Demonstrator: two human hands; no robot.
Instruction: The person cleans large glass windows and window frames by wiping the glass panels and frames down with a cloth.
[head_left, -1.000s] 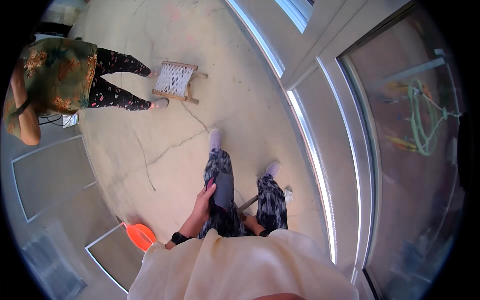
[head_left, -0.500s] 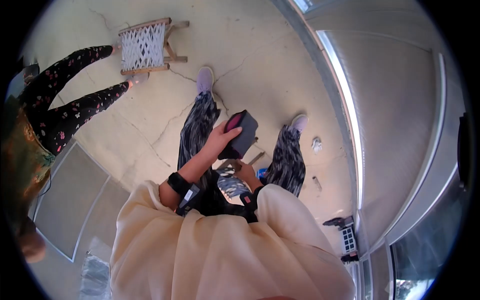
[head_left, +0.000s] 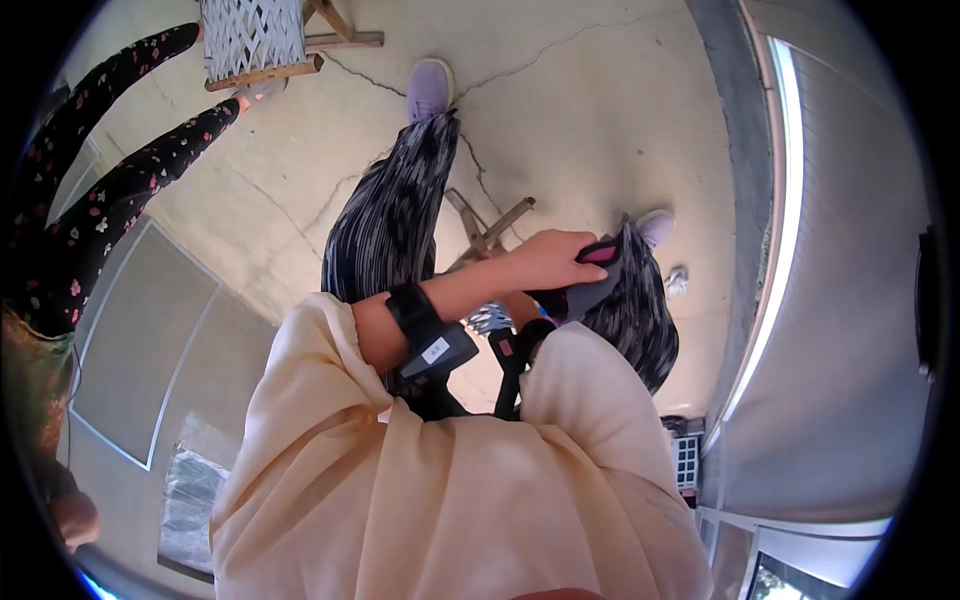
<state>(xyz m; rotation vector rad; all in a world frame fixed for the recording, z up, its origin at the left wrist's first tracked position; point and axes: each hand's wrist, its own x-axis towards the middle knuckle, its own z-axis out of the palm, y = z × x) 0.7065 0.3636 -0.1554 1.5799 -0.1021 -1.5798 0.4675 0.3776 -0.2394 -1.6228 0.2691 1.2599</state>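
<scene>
Head view: left hand (head_left: 555,260) grips grey cloth piece (head_left: 597,288), long axis slanting forward-right, pink lining (head_left: 598,255) foremost; right hand (head_left: 519,308) mostly hidden, hold unclear.

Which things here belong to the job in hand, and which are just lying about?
Likely in the job:
grey item, in the left hand
near stool, by the right hand; whether it is gripped is hidden

Apparently lying about:
far stool, next to another person's foot
white scrap, on the floor
gridded thing, use unclear
</scene>
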